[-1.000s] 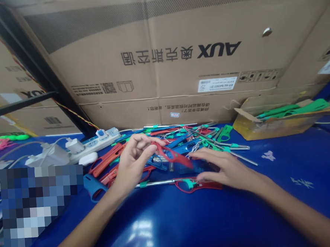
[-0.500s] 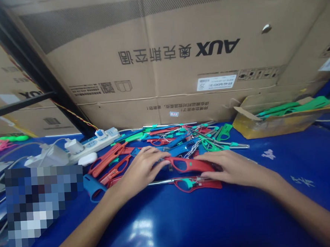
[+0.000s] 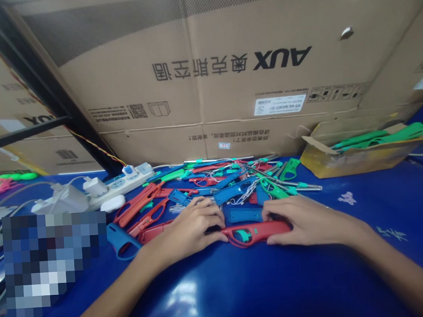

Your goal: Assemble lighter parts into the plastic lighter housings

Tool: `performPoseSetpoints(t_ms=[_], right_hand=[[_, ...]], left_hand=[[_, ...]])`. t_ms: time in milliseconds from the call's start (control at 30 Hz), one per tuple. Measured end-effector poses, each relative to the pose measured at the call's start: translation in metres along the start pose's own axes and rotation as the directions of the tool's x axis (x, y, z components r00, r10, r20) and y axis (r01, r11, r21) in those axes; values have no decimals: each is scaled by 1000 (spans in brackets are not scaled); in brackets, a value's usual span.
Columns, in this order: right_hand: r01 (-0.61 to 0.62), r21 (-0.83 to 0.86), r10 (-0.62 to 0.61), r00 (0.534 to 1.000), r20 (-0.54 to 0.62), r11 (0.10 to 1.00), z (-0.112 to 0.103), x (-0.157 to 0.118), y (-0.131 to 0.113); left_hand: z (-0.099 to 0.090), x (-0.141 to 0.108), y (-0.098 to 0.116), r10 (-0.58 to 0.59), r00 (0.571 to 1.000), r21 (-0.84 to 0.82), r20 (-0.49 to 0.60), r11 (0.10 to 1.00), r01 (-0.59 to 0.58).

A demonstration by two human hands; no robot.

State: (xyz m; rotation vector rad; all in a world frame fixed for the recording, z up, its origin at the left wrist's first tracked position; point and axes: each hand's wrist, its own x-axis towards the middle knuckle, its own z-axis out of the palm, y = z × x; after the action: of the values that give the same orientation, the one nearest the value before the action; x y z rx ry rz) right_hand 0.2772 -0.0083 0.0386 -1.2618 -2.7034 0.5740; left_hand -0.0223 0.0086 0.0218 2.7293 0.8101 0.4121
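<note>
A red long-nosed lighter with a green trigger lies flat on the blue table, its two handle halves lined up one over the other. My left hand pinches it at the neck end, where the fingers hide the metal tube. Around the handle's right end my right hand is closed, thumb on the near edge and fingers over the far edge. Just behind the lighter lies a blue handle shell. Red handle shells lie beside my left hand.
Behind my hands spreads a pile of lighter parts. An open carton holding green handles stands at the right. On the left are a power strip with plugs and a blue handle shell. A large cardboard sheet forms the back.
The upper red shell has come down and toward me onto the lower half with the trigger. Both hands moved with it and now hold the joined lighter.
</note>
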Motion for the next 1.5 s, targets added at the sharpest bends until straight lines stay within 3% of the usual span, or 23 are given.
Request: performPoseSetpoints(t_ms=[1500], right_hand=[[82,65,-85,996,42,995,8,7,-4]], left_hand=[[-4,-1,7,10,999,6,46,1000,-10]])
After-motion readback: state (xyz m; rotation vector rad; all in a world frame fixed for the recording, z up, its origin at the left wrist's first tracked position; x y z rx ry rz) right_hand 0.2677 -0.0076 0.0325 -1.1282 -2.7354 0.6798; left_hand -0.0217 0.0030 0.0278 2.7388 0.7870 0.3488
